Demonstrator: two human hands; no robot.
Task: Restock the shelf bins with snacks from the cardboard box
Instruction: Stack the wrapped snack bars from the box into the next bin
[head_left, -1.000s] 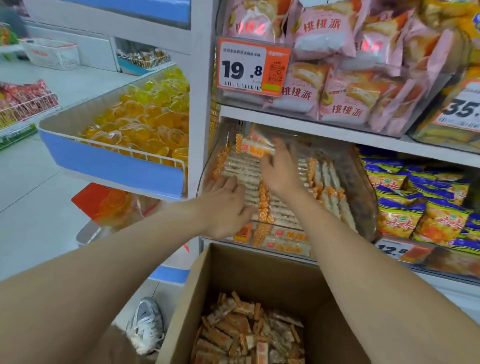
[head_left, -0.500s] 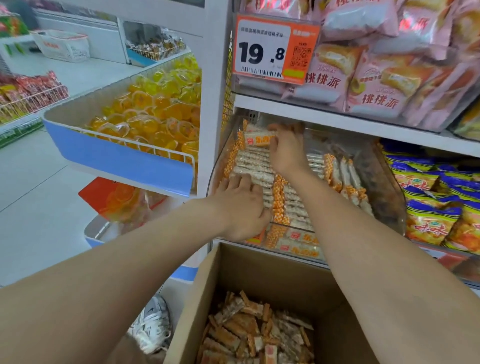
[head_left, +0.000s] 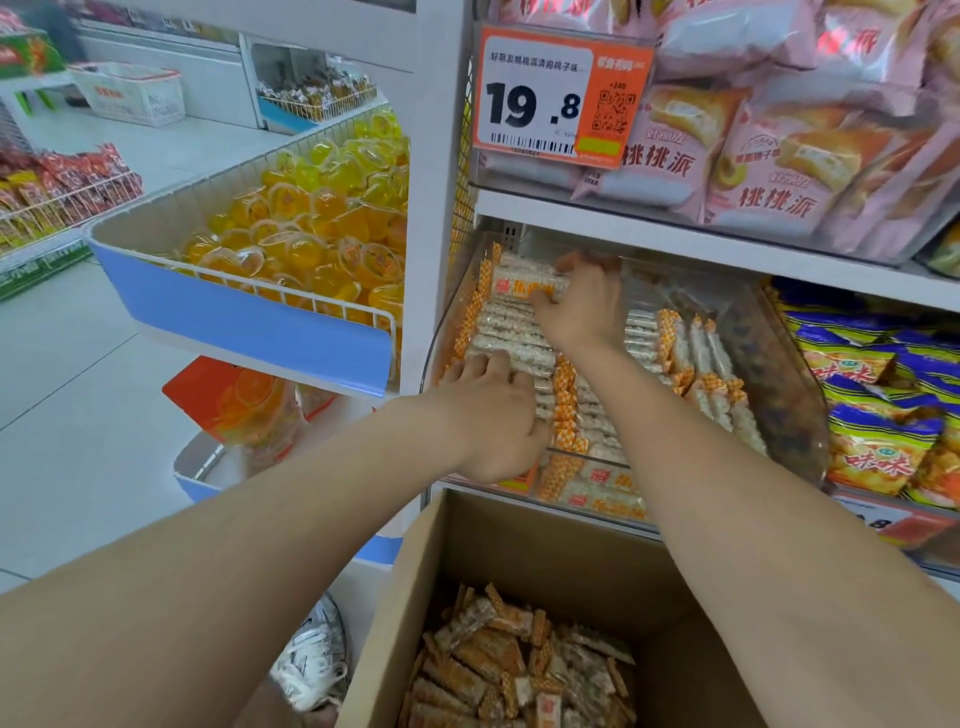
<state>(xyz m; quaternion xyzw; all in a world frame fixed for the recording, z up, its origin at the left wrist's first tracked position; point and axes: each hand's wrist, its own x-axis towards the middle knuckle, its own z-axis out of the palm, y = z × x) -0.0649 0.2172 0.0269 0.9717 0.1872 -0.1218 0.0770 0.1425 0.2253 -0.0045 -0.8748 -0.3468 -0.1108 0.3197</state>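
Right hand around a white, orange-ended snack bar; left hand flat on stacked bars in clear bin.

Left hand flat on snack bars in the clear bin, right hand around one bar, cardboard box below

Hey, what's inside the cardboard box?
A loose heap of orange-and-white snack bars lies in the box. The box floor under them is covered, and its near end is out of frame.
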